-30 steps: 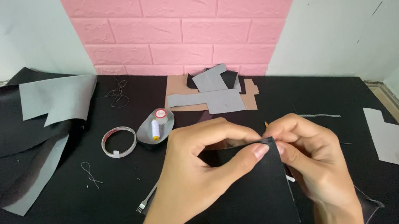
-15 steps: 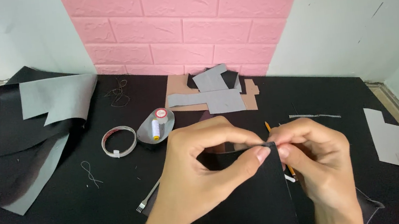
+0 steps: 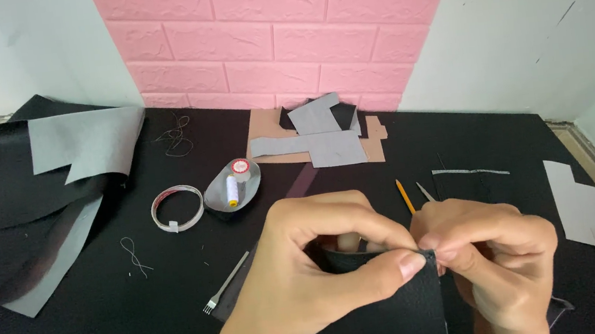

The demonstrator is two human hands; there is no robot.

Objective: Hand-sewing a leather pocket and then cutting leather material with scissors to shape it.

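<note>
Pinching black leather piece, both hands' fingers; thread spool, tape ring, pronged chisel beside.

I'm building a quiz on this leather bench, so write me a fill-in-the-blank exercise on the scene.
1. The left hand and right hand pinch the edge of a ____ leather piece.
2. The thread spool lies in a small ____ dish.
3. The brick wall panel is ____.
4. The pronged chisel lies on the hands' ____ side.

Missing words: black; grey; pink; left
</note>
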